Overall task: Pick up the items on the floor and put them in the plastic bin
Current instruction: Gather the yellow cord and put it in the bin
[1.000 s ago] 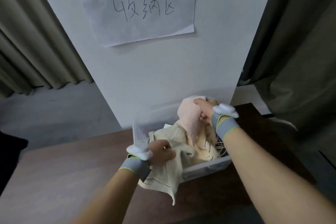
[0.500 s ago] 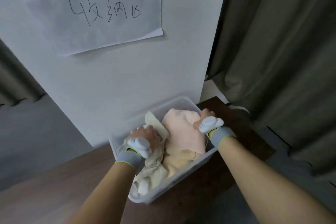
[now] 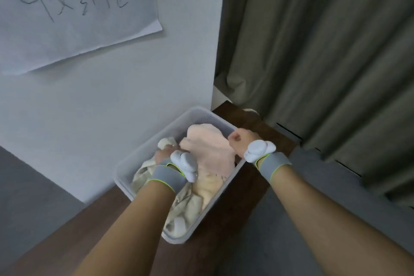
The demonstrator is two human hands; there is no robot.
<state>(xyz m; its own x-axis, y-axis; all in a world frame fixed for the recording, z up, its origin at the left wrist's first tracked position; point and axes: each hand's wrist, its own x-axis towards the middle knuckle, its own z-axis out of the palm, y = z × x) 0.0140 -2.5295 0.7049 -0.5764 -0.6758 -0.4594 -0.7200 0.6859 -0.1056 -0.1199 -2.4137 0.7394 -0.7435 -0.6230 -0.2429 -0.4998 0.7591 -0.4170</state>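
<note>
Both my forearms reach forward and down to the plastic bin [image 3: 143, 164], which sits on the dark wooden desk [image 3: 253, 188] right against the white wall [image 3: 125, 96]. My left hand [image 3: 167, 152] is pushed down into the bin near its middle, knuckles up, its fingers curled into the cream cloth [image 3: 179, 210] where that meets the pink cloth [image 3: 210, 148]; the fingertips are buried in the fabric, so I cannot tell exactly how much they hold. My right hand [image 3: 238, 142] rests at the bin's right rim, closed in a fist with its fingers curled on the edge of the pink cloth. The pink cloth lies bunched in the far half of the bin, on top of the cream cloth, which fills the near half and rises to the near rim. Each wrist wears a grey band with a white tracker [image 3: 259, 150] on its back. A paper sign [image 3: 74, 11] with handwriting hangs on the wall above, and a grey-green curtain [image 3: 324, 51] hangs to the right of the desk.
</note>
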